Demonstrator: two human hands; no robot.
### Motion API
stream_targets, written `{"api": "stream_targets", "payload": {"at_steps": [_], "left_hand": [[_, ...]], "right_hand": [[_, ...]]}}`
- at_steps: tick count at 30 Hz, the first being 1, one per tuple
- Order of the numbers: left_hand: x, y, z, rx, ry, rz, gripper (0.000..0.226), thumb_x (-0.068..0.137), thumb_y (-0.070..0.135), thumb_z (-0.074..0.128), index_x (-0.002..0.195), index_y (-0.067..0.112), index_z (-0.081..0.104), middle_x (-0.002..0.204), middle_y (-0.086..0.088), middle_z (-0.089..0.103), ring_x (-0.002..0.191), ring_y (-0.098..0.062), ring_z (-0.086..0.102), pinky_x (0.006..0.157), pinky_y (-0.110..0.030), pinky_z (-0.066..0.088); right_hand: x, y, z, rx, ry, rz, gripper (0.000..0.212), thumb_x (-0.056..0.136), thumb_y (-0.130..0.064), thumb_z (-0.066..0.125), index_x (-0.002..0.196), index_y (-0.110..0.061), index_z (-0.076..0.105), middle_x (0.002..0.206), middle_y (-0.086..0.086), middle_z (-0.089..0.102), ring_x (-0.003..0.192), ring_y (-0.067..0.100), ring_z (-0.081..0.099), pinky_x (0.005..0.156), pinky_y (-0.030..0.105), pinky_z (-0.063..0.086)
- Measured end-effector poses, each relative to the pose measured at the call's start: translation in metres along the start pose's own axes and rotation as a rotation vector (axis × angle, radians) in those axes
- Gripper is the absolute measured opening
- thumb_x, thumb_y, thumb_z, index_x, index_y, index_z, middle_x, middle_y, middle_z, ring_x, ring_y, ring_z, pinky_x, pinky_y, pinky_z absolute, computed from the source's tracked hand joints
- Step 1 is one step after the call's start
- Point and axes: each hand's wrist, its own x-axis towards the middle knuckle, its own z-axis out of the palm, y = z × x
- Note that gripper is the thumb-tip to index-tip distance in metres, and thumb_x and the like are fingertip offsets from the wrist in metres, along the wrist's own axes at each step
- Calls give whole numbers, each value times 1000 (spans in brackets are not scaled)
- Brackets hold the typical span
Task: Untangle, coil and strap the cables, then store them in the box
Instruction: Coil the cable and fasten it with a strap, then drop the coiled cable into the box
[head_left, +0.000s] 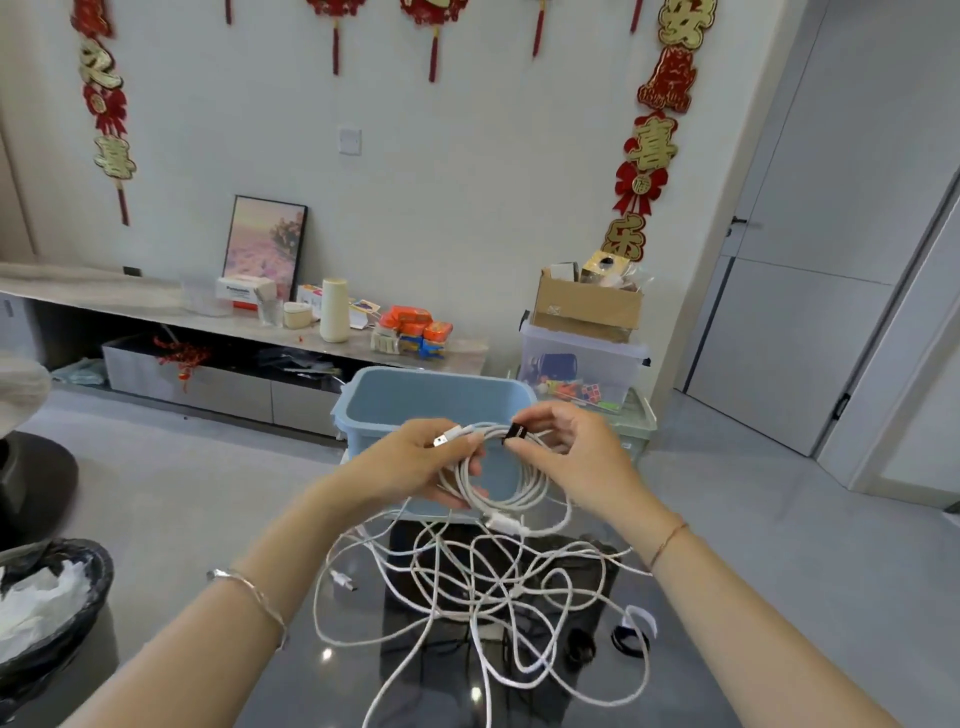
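While both hands are raised over the near edge of the blue box (363, 402), a coiled white cable (511, 486) hangs between them. Head view: left hand (415, 462) closed on the left side of the coil, fingers curled under the loops, thumb on top beside a silver USB plug (441, 441) that sticks out leftward; right hand (576, 457) pinching a black strap (517, 431) between thumb and forefinger at the top of the coil, other fingers loosely bent behind the loops; whether the strap is fully wrapped round the bundle cannot be told. A white connector (506, 522) dangles at the bottom of the coil.

Below the hands, a loose tangle of white cables (488, 597) lies spread on the dark glossy desk (311, 675); one small plug end (343, 579) rests at the left of the tangle; two dark straps (631, 636) lie on the desk to the right, one with a white tab.

The box stands just beyond the desk, open; no cables can be seen inside it.

Left forearm carries a silver bracelet (249, 592); right wrist a thin red cord (667, 543). A bin with a black liner (78, 613) sits at lower left.
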Motion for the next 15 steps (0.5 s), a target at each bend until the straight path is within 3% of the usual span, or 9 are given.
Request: {"api": "stream_targets", "payload": {"at_steps": [2,4,6,9,11,13,15], "left_hand": [[18,10,-16,-66,19,-5,24,96,28,52,94,6,62,74,1,67,77,-23,71,69,-31,59],[35,15,-29,-165,43,-27,25,96,28,52,94,5,62,72,1,67,72,-21,70,67,-29,59],[48,16,-33,-228,82,-59,27,95,29,54,94,4,63,69,2,68,66,-17,70,61,-25,57],[68,18,-31,-333,147,-87,25,96,27,54,87,6,64,66,2,68,60,-14,69,58,-25,57],[81,20,-31,-387,167,-79,26,97,27,52,83,7,63,65,0,66,58,-11,67,60,-27,59],[95,22,-37,-354,176,-85,25,97,29,51,85,9,62,70,0,65,59,-10,66,69,-29,60],[112,22,-49,-286,164,-107,25,97,29,50,98,7,63,82,-3,65,70,-13,68,75,-28,58]], "right_hand": [[26,-4,-10,134,-139,111,21,83,-24,71,102,-25,62,93,5,74,80,8,63,73,18,46],[45,-1,-14,190,-228,184,29,85,-35,65,111,-25,57,92,2,75,77,9,62,66,17,45],[58,4,-11,170,-192,169,29,86,-37,64,110,-24,57,80,1,72,62,10,55,54,19,42],[78,12,2,143,-4,110,21,90,-32,62,104,-17,57,56,-14,56,41,-2,43,44,14,36],[96,14,6,80,82,56,16,92,-31,59,98,-17,56,57,-13,53,43,-2,43,48,15,36],[116,17,6,-29,63,18,13,92,-30,59,96,-18,55,66,-8,54,51,0,45,52,15,35],[139,23,7,-144,8,55,14,92,-28,59,96,-17,53,70,-4,53,55,6,45,51,18,34]]}}
